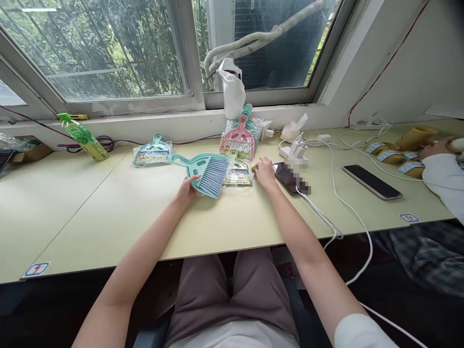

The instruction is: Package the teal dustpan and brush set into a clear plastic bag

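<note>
My left hand [186, 190] grips a teal mini broom [206, 171] by its bristle end, its handle pointing left above the pale table [108, 212]. My right hand [264, 172] rests on the table beside a green dustpan set in a clear wrapper [238, 173], fingers touching its right edge. A black phone [288, 178] lies just right of that hand.
A stack of wrapped pink and teal dustpan sets [241, 135] leans near the window. Another teal wrapped set [152, 152] lies to the left, with a green bottle [85, 137] beyond. White chargers and cables [326, 145], a second phone [371, 181] and another person's hand [433, 147] are at the right.
</note>
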The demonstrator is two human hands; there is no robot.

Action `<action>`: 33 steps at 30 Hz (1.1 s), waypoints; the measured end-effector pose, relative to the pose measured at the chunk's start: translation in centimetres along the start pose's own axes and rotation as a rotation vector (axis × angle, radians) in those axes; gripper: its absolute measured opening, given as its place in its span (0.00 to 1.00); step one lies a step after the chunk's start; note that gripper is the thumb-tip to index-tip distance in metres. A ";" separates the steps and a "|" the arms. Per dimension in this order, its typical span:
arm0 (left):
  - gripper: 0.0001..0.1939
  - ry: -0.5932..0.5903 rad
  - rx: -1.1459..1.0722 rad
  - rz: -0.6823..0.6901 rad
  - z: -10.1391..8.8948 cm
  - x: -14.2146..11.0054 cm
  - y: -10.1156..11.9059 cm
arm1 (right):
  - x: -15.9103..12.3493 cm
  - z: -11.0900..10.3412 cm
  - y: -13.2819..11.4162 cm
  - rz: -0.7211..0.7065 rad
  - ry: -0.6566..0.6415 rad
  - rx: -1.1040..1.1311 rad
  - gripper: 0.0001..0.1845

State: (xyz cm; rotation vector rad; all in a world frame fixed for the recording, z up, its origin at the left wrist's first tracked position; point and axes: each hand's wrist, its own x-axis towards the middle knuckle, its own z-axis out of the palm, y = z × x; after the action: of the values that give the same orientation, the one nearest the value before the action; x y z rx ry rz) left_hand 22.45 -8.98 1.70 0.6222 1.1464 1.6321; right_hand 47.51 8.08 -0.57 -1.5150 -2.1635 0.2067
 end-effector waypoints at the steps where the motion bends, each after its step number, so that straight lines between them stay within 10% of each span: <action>1: 0.14 -0.002 0.002 0.001 0.0 0.0 0.0 | -0.1 -0.1 0.0 0.012 0.025 -0.009 0.13; 9: 0.14 -0.036 0.009 0.001 0.0 0.1 -0.3 | -0.5 -2.1 -0.4 0.148 0.246 0.102 0.17; 14: 0.16 -0.066 -0.014 0.003 0.1 0.0 -0.4 | -1.4 -3.5 -4.0 -0.018 0.402 0.426 0.25; 22: 0.20 -0.120 0.015 0.012 0.2 -0.3 -0.6 | -6.8 -2.9 -11.0 -0.298 0.346 0.402 0.23; 33: 0.22 -0.152 0.043 0.103 0.1 -0.3 -0.7 | -7.3 1.1 -11.5 -0.360 0.077 0.120 0.29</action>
State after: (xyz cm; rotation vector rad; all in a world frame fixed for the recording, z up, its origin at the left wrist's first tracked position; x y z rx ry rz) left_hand 22.98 -9.22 1.16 0.8312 1.0550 1.6201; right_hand 39.28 -2.69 0.74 -1.0292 -2.2719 0.1488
